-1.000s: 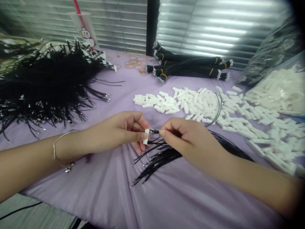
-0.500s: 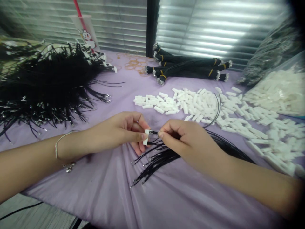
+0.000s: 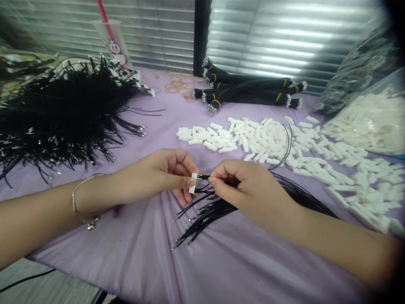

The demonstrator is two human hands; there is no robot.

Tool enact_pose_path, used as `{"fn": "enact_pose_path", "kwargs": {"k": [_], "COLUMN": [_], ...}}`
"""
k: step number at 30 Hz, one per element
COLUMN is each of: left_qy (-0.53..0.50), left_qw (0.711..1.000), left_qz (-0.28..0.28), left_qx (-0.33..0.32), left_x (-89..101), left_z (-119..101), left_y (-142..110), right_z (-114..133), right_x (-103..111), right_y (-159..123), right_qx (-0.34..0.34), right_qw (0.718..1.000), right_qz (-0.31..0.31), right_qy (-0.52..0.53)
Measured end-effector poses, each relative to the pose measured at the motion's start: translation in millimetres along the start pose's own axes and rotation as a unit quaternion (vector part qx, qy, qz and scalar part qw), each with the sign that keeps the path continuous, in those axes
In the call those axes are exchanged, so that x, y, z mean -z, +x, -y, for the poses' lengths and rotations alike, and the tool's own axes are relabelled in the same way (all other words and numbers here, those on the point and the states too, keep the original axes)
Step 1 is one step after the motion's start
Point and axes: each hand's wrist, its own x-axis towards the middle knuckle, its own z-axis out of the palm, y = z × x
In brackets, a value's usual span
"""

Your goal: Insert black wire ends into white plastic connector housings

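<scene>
My left hand (image 3: 158,177) holds a small white plastic connector housing (image 3: 193,183) between thumb and fingertips. My right hand (image 3: 243,188) pinches a thin black wire (image 3: 203,177) close to its end, and that end meets the side of the housing. Whether the wire's tip sits inside the housing is too small to tell. Below my hands lies a loose bunch of black wires with metal crimped ends (image 3: 209,213), running under my right wrist. A metal bracelet (image 3: 79,196) circles my left wrist.
A lavender cloth (image 3: 196,261) covers the table. It bears a large black wire heap (image 3: 63,114), taped wire bundles (image 3: 247,93), scattered white housings (image 3: 259,139), and a plastic bag of housings (image 3: 370,122). Rubber bands (image 3: 179,84) and a plastic cup (image 3: 112,42) stand behind.
My right hand has shifted slightly left, bringing the wire end closer into the white housing. My left hand has stayed almost still.
</scene>
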Motion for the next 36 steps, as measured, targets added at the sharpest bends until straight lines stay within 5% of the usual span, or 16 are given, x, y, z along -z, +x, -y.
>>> {"fn": "enact_pose_path", "kwargs": {"k": [36], "left_qy": [0.010], "left_qw": [1.000], "left_qz": [0.011], "left_qx": [-0.014], "left_x": [-1.5], "left_z": [-0.4], "left_y": [-1.1], "right_z": [-2.8], "right_x": [0.3], "right_y": [-0.5], "right_qx": [0.044], "right_qw": [0.999], "right_qz": [-0.013], "right_qy": [0.010]}}
